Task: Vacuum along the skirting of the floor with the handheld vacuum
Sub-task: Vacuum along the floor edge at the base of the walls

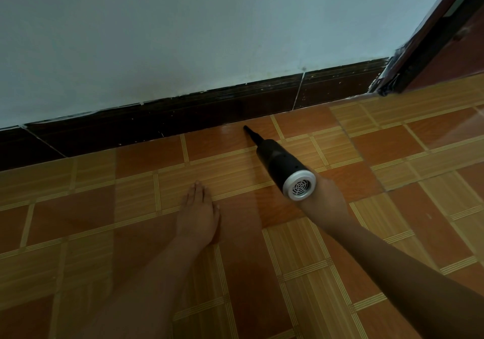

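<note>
Just right of centre, the right hand [324, 197] holds the vacuum [282, 163] from below, fingers hidden behind its body; the nozzle [252, 135] points up-left, tip just short of the dark skirting [157, 126]. Lower centre, the left hand [198, 207] lies flat on the floor [392, 155], fingers straight and together.

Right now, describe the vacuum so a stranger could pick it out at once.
Follow the dark skirting under the pale wall toward the door frame. Short of it, over the orange tiles, the right hand grips the vacuum, a black tube with a thin nozzle. Its silver grilled end cap sets it apart.
</note>
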